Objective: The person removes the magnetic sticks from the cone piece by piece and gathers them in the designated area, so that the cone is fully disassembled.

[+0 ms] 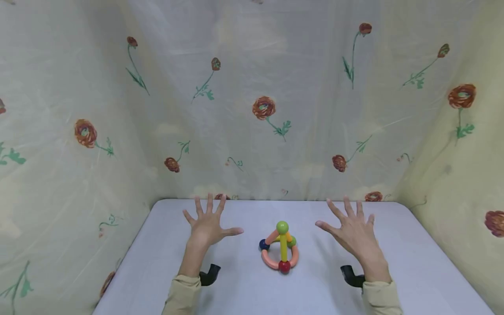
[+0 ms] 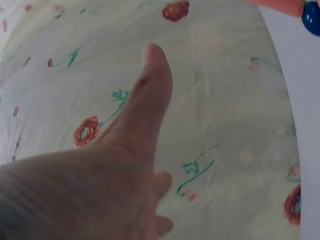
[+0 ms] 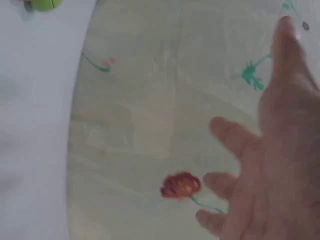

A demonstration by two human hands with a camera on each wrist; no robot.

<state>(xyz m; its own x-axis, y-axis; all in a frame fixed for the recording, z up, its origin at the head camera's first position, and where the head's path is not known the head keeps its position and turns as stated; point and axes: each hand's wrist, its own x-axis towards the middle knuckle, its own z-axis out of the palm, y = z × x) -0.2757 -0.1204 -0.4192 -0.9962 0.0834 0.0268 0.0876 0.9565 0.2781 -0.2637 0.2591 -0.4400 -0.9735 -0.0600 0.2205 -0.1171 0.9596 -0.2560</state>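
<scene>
Two hands spread | white table (image 1: 157, 262) | floral curtain (image 1: 275, 109) walls

We see soft, even, bright light with no glare; the toy (image 1: 280, 247) casts only a faint shadow on the table (image 1: 413, 262). Our head view is sharp, bowed toward its edges. Both wrist views are blurred, washed out.

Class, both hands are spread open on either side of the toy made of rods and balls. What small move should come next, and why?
Probably bring the right hand in toward the toy. Both it and the left hand are open, fingers spread, holding nothing, and the toy stands untouched between them on the table.
</scene>
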